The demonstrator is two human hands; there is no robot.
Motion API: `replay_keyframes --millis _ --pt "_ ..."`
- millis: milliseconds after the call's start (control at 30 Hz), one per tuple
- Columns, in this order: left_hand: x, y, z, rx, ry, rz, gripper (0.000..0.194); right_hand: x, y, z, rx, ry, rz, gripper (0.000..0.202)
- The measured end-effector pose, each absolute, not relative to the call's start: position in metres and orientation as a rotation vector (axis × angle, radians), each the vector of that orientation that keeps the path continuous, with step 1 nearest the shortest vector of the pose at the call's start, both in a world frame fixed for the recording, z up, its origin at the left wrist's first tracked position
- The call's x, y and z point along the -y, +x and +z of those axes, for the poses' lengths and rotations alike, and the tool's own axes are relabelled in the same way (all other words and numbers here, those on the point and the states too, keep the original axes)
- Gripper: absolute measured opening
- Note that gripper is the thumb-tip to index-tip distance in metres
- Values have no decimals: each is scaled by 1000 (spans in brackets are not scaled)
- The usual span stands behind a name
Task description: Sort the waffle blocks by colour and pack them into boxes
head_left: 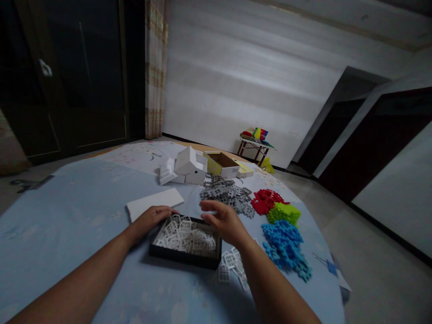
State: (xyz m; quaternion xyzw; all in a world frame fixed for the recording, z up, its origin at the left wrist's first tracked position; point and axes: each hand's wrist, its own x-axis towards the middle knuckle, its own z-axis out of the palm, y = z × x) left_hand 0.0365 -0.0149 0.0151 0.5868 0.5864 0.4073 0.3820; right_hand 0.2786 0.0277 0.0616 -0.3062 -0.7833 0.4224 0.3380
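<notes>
A shallow black box (pixel 185 257) sits in front of me on the cloth-covered table, heaped with white plastic grid pieces (pixel 185 236). My left hand (pixel 152 219) holds the far left corner of the box, its fingers along the rim. Over the far right corner hovers my right hand (pixel 225 221), thumb and fingers apart, with nothing visible in it. More loose white grid pieces (pixel 232 262) lie just right of the box, partly hidden by my right forearm. Behind my left hand a flat white lid or board (pixel 157 202) rests on the cloth.
Beyond the box lies a grey pile of plastic pieces (pixel 226 193). To the right are red (pixel 268 201), lime (pixel 284 213) and blue (pixel 286 245) piles. White cartons (pixel 189 166) and an open yellow-and-white box (pixel 229 170) stand farther back. A blue clip (pixel 331 268) grips the right edge.
</notes>
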Motion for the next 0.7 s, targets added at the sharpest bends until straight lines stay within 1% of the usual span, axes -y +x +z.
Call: replay_keyframes --millis 100,233,367,433,567,700 --pt "14 35 13 -1528 1452 1025 36 -34 310 63 2076 -897 939 29" --pt "12 36 11 -1556 1363 1029 39 -46 359 55 2196 -1132 711 29" --pt "13 41 15 -1539 1244 1056 48 -53 394 39 2311 -1338 610 39" --pt "15 40 22 -1541 1286 1069 48 -54 401 34 2338 -1396 603 45" --pt "18 32 33 -1631 1425 1094 46 -52 404 32 2401 -1421 585 57" --pt "17 28 27 -1645 1228 1118 52 -48 403 35 2505 -1433 625 75"
